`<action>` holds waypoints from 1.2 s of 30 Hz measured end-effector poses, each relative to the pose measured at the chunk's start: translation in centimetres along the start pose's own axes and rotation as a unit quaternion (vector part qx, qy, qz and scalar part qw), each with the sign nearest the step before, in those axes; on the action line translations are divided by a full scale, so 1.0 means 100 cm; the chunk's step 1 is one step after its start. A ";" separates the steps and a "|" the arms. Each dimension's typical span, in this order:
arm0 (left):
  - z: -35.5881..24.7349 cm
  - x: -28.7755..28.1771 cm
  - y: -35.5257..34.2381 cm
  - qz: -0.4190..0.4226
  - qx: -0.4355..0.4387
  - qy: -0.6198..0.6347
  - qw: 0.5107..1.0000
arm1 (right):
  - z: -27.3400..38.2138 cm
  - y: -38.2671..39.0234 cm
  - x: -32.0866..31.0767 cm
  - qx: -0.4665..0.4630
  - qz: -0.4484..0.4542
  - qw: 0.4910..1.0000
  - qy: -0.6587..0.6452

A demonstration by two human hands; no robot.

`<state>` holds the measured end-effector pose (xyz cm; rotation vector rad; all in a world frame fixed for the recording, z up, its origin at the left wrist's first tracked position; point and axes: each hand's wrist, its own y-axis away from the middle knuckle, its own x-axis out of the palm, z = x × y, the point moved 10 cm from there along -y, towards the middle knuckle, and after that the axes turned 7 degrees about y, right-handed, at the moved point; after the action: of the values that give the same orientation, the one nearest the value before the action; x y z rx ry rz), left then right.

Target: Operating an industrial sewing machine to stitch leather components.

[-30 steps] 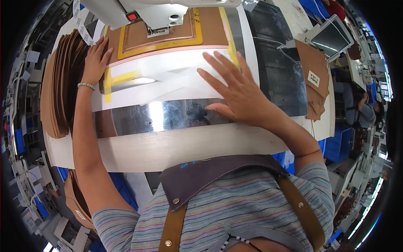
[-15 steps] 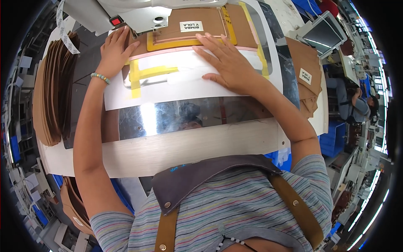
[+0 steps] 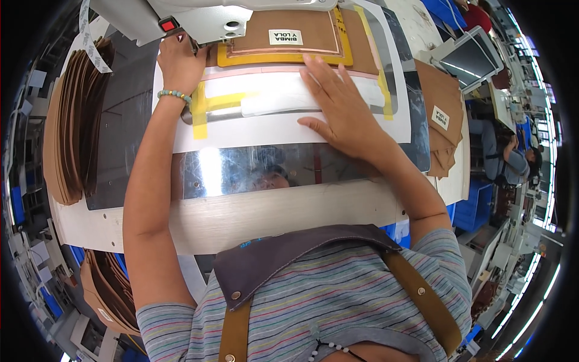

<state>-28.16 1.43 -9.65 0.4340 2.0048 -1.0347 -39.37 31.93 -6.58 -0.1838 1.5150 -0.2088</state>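
Observation:
Under the head of a white sewing machine (image 3: 205,18) lies a brown panel (image 3: 253,30) with a small white label, edged by a yellow frame (image 3: 241,59). This sits on a white sheet (image 3: 229,134) with yellow tape strips and a clear template. My right hand (image 3: 344,114) lies open on the sheet, its fingertips touching the yellow frame's near edge. At the left, my left hand (image 3: 182,66) reaches in beside the machine's needle area, below its red button (image 3: 167,25). The machine head partly hides those fingers, so I cannot tell whether they grip anything.
A thick stack of brown panels (image 3: 72,127) stands on edge at the left. More labelled brown pieces (image 3: 441,123) lie at the right, near a tilted screen (image 3: 467,60). A shiny metal plate (image 3: 253,172) crosses the table front. Blue bins (image 3: 473,205) stand beyond.
My left hand has moved right and its fingers have gone in close under the machine head. The sheet, frame and panel have shifted slightly right with my right hand still resting on them.

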 end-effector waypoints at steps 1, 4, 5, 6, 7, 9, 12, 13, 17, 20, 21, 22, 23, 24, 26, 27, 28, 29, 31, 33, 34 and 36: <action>-0.003 0.000 0.000 -0.002 0.011 0.003 1.000 | 0.005 0.003 0.002 -0.001 0.000 1.000 0.000; 0.000 0.008 0.001 -0.015 -0.007 0.031 0.999 | 0.019 0.011 0.013 -0.025 0.043 0.997 -0.057; 0.000 0.007 0.000 -0.032 0.008 0.050 0.998 | 0.021 0.010 0.014 -0.025 0.049 0.997 -0.052; -0.003 0.001 0.000 -0.071 0.047 0.062 0.994 | 0.023 0.008 0.011 -0.028 0.035 0.997 -0.059; 0.011 0.003 -0.008 -0.049 0.022 0.067 0.996 | 0.026 0.006 0.006 -0.037 0.015 0.997 -0.063; 0.076 -0.011 -0.013 -0.081 -0.213 0.112 0.967 | 0.020 0.004 -0.002 -0.037 0.002 0.996 -0.085; 0.111 -0.045 0.000 -0.105 -0.278 0.204 0.933 | 0.006 -0.010 -0.011 -0.029 -0.024 0.994 -0.099; 0.101 -0.061 0.000 -0.140 -0.210 0.306 0.918 | 0.003 -0.014 -0.015 -0.043 -0.057 0.993 -0.097; 0.098 -0.157 0.013 -0.150 -0.100 0.471 0.864 | -0.010 -0.041 0.002 -0.038 -0.074 0.986 -0.144; 0.139 -0.264 0.036 -0.179 -0.173 0.476 0.844 | -0.015 -0.040 0.003 -0.015 -0.081 0.979 -0.189; 0.142 -0.298 0.039 -0.184 -0.152 0.435 0.868 | -0.018 -0.040 0.003 -0.008 -0.076 0.976 -0.203; 0.144 -0.340 0.047 -0.175 -0.116 0.411 0.887 | -0.022 -0.039 0.005 0.013 -0.074 0.970 -0.229; 0.164 -0.375 0.072 -0.225 -0.173 0.391 0.876 | -0.021 -0.040 0.003 0.000 -0.077 0.972 -0.221; 0.162 -0.415 0.087 -0.228 -0.130 0.336 0.905 | -0.029 -0.040 0.006 0.036 -0.071 0.967 -0.241; 0.182 -0.490 0.132 -0.303 -0.166 0.236 0.908 | -0.037 -0.041 0.011 0.070 -0.067 0.960 -0.261; 0.178 -0.526 0.163 -0.343 -0.128 0.227 0.903 | -0.042 -0.040 0.013 0.089 -0.064 0.955 -0.277; 0.189 -0.557 0.201 -0.395 -0.167 0.172 0.887 | -0.048 -0.039 0.020 0.118 -0.049 0.943 -0.308; 0.197 -0.584 0.242 -0.439 -0.198 0.133 0.866 | -0.047 -0.039 0.018 0.108 -0.058 0.949 -0.291; 0.204 -0.625 0.330 -0.515 -0.225 0.068 0.824 | -0.051 -0.036 0.020 0.115 -0.059 0.941 -0.312; 0.206 -0.647 0.423 -0.569 -0.252 -0.009 0.783 | -0.052 -0.035 0.018 0.114 -0.066 0.947 -0.294; 0.195 -0.647 0.467 -0.582 -0.259 -0.070 0.767 | -0.057 -0.032 0.017 0.122 -0.067 0.943 -0.302; 0.176 -0.644 0.549 -0.596 -0.260 -0.220 0.727 | -0.054 -0.031 0.014 0.106 -0.073 0.949 -0.286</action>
<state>53.33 24.58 7.53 -1.4685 1.8786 -1.0062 -44.79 28.63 -7.39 -0.1663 0.8934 -0.3988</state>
